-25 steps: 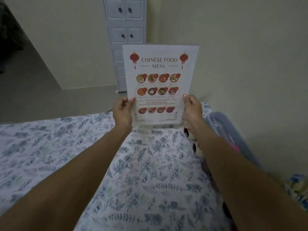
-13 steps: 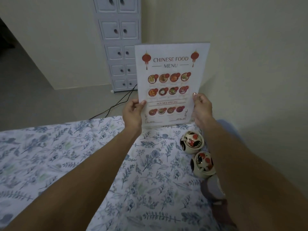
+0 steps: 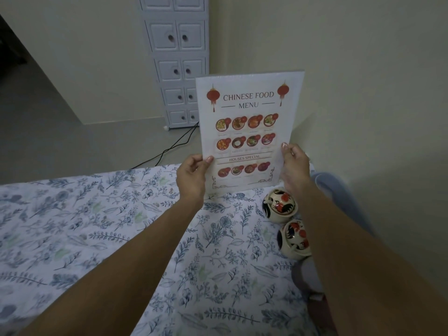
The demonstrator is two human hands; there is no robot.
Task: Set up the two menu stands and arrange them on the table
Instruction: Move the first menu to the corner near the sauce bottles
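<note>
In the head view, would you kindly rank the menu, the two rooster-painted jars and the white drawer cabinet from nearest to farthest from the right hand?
1. Menu: gripped at its right edge by the right hand.
2. Farther rooster jar: on the table just below that hand.
3. Nearer rooster jar: closer to the person, under the forearm.
4. Drawer cabinet: on the floor, against the far wall.

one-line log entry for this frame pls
phase: placing first menu | menu: upright, far table edge | left hand: gripping left edge | right hand: gripping right edge | two painted jars: right of menu | second menu: unseen
</note>
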